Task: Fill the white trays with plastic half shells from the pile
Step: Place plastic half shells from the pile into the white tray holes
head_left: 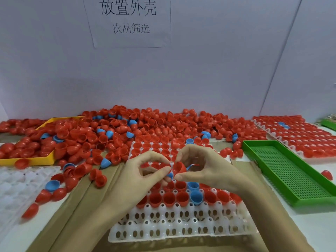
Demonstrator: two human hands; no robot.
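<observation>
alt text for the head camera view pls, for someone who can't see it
Two bare hands, left hand and right hand, hold a red half shell and a blue one over a partly filled white tray. Behind lies a big pile of red and blue shells, with a green tray at right.

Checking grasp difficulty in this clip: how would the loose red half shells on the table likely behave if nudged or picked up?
The red half shells look thin and hollow, so probably light. Their domed backs suggest they would rock or roll when nudged. Glossy plastic may slip; the right hand pinches one at fingertips.
</observation>
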